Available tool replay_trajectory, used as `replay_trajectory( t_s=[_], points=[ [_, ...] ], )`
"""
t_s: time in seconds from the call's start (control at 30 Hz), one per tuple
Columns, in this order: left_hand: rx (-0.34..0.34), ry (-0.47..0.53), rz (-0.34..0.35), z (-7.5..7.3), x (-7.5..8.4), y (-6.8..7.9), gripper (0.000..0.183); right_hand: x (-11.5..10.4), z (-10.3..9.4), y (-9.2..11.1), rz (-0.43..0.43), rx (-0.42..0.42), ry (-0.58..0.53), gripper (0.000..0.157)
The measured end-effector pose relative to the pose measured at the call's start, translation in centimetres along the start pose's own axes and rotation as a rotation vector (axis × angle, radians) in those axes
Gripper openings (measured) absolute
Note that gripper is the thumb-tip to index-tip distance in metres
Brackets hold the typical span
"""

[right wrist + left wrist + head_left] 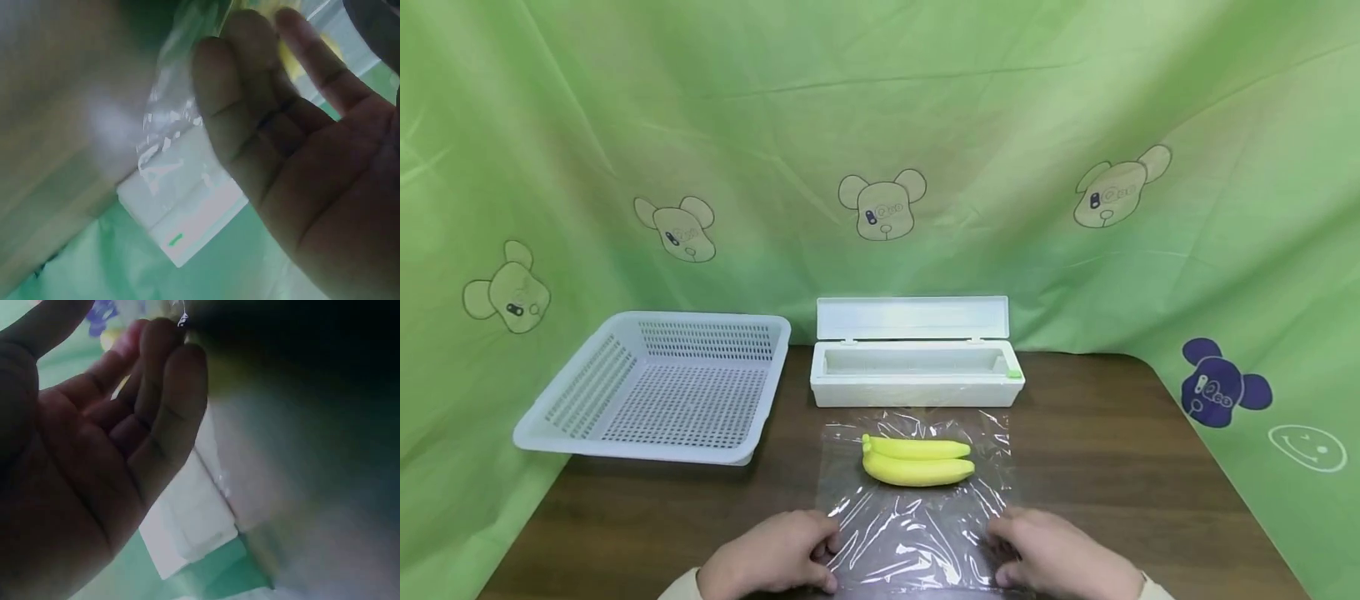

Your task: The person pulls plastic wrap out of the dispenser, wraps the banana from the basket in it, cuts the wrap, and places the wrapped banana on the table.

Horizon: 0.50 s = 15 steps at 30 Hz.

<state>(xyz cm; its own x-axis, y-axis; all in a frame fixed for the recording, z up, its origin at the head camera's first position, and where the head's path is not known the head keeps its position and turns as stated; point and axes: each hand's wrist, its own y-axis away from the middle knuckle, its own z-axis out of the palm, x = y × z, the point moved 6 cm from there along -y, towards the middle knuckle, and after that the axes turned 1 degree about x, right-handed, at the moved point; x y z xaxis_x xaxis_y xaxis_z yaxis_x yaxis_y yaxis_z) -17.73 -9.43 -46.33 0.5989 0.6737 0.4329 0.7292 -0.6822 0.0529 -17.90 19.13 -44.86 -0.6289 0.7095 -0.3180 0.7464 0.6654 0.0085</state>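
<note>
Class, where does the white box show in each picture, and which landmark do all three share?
Head: white box, slightly below and right of centre, lid raised.
Left wrist: white box, below centre.
Right wrist: white box, below centre.
Shared landmark: green cloth.

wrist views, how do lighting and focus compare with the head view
Head view: bright, fairly sharp, glare streaking the clear plastic film; left wrist view: dim, left hand shadowed, upper right corner nearly black; right wrist view: hazy, right hand shadowed, brown wooden table blurred.
</note>
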Motion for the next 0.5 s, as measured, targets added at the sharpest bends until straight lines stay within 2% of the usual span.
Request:
replay_trajectory(
  t_s=[0.07,0.17,0.3,0.5],
  points=[
    [0.004,-0.063,-0.001,0.5,0.2,0.3,0.031,-0.2,0.9,0.8,0.021,-0.006,0.049,0.034],
    [0.025,-0.124,-0.001,0.8,0.3,0.7,0.026,-0.6,1.6,1.5,0.03,0.059,0.145,0.038],
    [0.052,-0.213,0.022,0.7,0.7,1.1,0.019,-1.2,2.1,2.0,0.017,0.182,0.255,0.026],
    [0.079,-0.279,0.051,1.1,1.4,1.1,0.015,-1.8,2.0,2.6,0.038,0.274,0.339,0.021]
  ],
)
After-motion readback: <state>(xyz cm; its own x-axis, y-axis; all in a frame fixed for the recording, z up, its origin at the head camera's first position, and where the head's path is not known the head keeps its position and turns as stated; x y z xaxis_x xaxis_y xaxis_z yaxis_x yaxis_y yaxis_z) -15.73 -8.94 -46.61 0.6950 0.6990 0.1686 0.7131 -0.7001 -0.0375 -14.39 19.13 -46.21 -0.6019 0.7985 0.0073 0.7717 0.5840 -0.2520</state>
